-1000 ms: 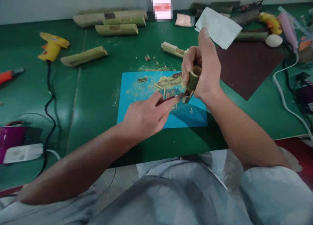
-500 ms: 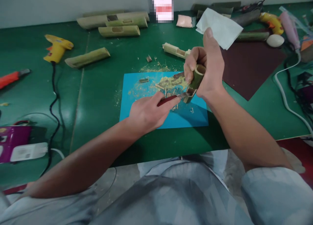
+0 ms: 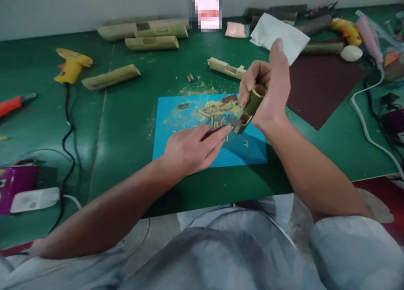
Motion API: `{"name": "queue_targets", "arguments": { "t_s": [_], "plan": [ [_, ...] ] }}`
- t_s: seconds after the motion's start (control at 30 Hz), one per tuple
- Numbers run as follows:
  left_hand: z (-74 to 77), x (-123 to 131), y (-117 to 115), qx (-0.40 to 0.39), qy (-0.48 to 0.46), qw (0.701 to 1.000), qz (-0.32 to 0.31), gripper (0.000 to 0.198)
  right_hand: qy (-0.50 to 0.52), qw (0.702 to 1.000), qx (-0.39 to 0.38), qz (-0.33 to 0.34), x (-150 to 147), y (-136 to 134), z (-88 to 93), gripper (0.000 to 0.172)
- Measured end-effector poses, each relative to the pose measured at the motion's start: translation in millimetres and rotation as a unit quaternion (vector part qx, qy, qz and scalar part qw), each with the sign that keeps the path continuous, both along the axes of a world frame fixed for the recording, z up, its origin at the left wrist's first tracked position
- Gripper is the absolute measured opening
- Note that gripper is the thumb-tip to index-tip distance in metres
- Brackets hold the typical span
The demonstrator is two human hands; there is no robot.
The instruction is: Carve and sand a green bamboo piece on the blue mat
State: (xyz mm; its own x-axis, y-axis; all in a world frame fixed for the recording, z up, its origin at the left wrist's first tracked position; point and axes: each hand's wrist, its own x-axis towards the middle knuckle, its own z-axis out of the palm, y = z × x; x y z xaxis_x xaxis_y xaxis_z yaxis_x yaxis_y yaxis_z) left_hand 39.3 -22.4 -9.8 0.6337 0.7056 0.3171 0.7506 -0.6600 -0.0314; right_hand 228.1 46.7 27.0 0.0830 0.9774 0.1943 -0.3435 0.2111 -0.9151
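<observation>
My left hand [image 3: 194, 149] is closed round the red handle of a carving knife [image 3: 236, 123]. Its blade meets the edge of an opening cut in a short bamboo tube [image 3: 255, 99]. My right hand [image 3: 273, 88] grips that tube, fingers curled on its far side and thumb sticking up. The tube is tilted, with its round open end towards me. Under both hands lies a blue sheet [image 3: 176, 134], strewn with a heap of shavings [image 3: 221, 106] and a small bamboo chip [image 3: 184, 106].
A pale carved bamboo piece [image 3: 225, 67] lies behind my right hand. Several bamboo tubes [image 3: 152, 43] line the back wall. At left are a yellow glue gun [image 3: 72, 65] and a cut bamboo length [image 3: 111, 77]. White paper [image 3: 277, 35] and a brown sheet [image 3: 322, 88] are at right.
My left hand has turned slightly, and less of the knife's red handle shows. The blade stays at the tube's opening. The whole view has shifted a little.
</observation>
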Motion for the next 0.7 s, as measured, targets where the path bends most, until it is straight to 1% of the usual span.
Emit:
{"name": "queue_targets", "arguments": {
  "t_s": [0.07, 0.2, 0.27, 0.43, 0.57, 0.63, 0.7],
  "plan": [
    [0.3, -1, 0, -0.005, -0.004, 1.0, -0.004, 0.039, 0.018, 1.0, 0.005, 0.003, 0, 2, -2.1, 0.066],
    [3.8, 0, 2, -0.027, -0.007, 1.0, 0.014, 0.037, 0.019, 0.999, 0.016, 0.039, 1, 3, -3.4, 0.065],
    [3.9, 1, 3, -0.036, -0.013, 0.999, 0.019, 0.036, 0.009, 1.0, 0.009, 0.024, 1, 2, -1.8, 0.064],
    [-5.6, -3, 12, -0.025, -0.023, 0.999, 0.01, 0.032, -0.046, 0.997, -0.01, 0.065, 4, 4, 0.2, 0.06],
    [-11.1, -7, 18, -0.019, -0.007, 1.0, -0.003, 0.033, -0.074, 0.994, -0.041, 0.064, 6, 6, -0.5, 0.062],
    [-8.9, -5, 18, -0.019, 0.001, 1.0, 0.002, 0.034, -0.062, 0.996, -0.042, 0.05, 5, 6, -0.3, 0.065],
    [-4.1, -1, 16, -0.027, 0.01, 0.999, 0.014, 0.035, -0.026, 0.999, -0.021, 0.037, 5, 6, -0.8, 0.066]
  ]
}}
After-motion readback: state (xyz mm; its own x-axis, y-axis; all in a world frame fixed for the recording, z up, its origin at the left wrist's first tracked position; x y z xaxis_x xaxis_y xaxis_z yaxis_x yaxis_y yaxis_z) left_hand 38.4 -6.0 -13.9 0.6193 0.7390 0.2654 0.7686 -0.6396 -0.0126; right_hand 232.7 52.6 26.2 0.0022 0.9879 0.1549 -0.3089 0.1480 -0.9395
